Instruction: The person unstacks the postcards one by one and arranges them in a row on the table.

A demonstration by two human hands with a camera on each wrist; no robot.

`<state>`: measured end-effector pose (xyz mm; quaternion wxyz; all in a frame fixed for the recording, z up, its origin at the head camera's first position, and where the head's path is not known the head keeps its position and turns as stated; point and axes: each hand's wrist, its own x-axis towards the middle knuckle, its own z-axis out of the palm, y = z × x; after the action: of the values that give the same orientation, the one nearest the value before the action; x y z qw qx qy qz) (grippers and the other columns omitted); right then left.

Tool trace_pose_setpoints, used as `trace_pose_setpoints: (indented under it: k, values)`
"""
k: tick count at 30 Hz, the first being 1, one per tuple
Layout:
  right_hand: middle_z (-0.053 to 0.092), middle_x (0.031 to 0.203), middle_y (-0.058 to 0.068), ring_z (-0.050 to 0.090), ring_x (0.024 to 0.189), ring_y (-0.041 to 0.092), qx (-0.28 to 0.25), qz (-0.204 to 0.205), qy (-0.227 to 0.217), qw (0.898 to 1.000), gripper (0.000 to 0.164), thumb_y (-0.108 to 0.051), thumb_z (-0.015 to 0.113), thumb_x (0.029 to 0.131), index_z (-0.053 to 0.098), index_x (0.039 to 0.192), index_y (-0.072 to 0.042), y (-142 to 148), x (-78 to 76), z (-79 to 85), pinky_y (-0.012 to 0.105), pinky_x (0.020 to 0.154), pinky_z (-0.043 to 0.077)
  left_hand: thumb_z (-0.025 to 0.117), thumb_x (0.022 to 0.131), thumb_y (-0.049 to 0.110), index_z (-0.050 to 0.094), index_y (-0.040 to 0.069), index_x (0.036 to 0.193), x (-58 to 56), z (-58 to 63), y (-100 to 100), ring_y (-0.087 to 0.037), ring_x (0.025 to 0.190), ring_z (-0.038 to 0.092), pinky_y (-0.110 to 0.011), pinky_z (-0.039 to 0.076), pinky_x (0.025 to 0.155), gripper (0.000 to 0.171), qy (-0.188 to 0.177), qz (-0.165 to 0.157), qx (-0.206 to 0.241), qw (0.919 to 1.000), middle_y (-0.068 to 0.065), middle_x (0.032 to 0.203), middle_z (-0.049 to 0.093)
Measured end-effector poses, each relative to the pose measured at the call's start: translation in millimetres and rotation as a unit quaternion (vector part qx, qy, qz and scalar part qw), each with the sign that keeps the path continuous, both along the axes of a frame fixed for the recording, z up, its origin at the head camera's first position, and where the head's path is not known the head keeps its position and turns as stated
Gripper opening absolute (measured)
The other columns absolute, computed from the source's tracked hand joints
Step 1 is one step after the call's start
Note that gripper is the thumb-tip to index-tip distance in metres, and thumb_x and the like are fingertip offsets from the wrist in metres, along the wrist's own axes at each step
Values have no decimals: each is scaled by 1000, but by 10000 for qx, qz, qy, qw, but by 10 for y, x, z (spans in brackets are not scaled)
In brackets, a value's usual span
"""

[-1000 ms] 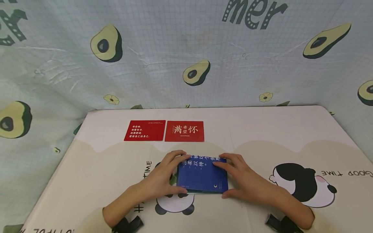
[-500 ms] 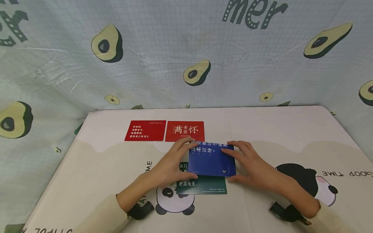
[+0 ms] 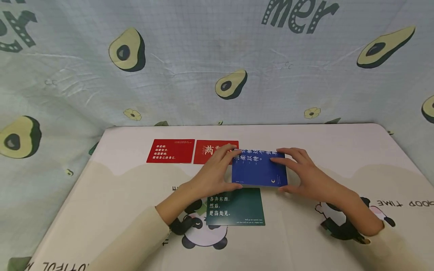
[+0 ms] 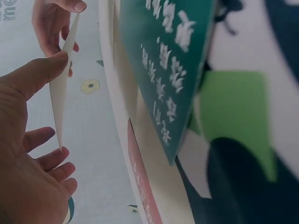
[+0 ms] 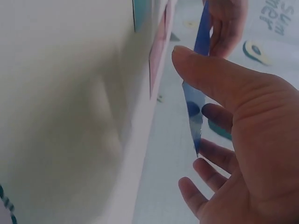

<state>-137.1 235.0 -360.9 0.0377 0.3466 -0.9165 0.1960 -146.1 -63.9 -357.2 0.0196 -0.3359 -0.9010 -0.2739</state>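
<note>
A blue card (image 3: 259, 173) with white Chinese characters and a small moon is held between both hands, raised over the table. My left hand (image 3: 213, 171) grips its left end, thumb at the near edge and fingers at the far edge. The right hand (image 3: 306, 177) holds the right end the same way. Seen nearly edge-on in the left wrist view, the card (image 4: 60, 102) shows a pale underside. Below the hands a dark green card (image 3: 237, 210) with white writing lies flat on the table.
Two red cards lie side by side farther back: the left one (image 3: 171, 151) shows fully, while my left hand partly covers the right one (image 3: 201, 155). The table (image 3: 101, 195) has printed cartoon animals. An avocado-patterned curtain (image 3: 183, 67) hangs behind its back edge.
Both hands have carried the blue card away from me and to the right, lifting it off the green card, which is now uncovered. The red cards have stayed put.
</note>
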Motion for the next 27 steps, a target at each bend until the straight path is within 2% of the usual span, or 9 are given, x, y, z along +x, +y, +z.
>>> trace_pose_setpoints:
  k: [4,16,24,27]
  values:
    - [33,146,13,25,131,36,-189,69,30,9998,79,-25,87,69,49,137,-12,75,-110,15,59,93,42,84,68,33,39,6,143,-117,6,72,-28,135,29,-44,39,104,91,-120,78,-57,9999,-14,147,32]
    - [36,145,14,23,131,40,-185,-193,-445,9987,74,-27,86,70,53,134,-12,260,-380,30,65,96,34,81,73,37,36,8,145,-431,23,260,-24,138,26,-41,28,111,91,-453,176,-569,9972,-9,148,33]
    - [35,146,15,19,133,41,-143,-321,-754,9965,73,-31,86,70,54,134,-11,296,-526,-5,68,99,28,80,74,41,34,7,147,-586,-3,296,-24,142,20,-35,10,116,92,-491,102,-891,9948,-9,150,32]
    - [34,146,15,18,134,41,-81,-381,-875,9954,73,-33,85,71,54,133,-11,306,-576,-22,68,100,26,79,75,42,33,9,148,-648,-43,287,-24,143,19,-34,7,116,92,-563,75,-1009,9933,-8,152,31]
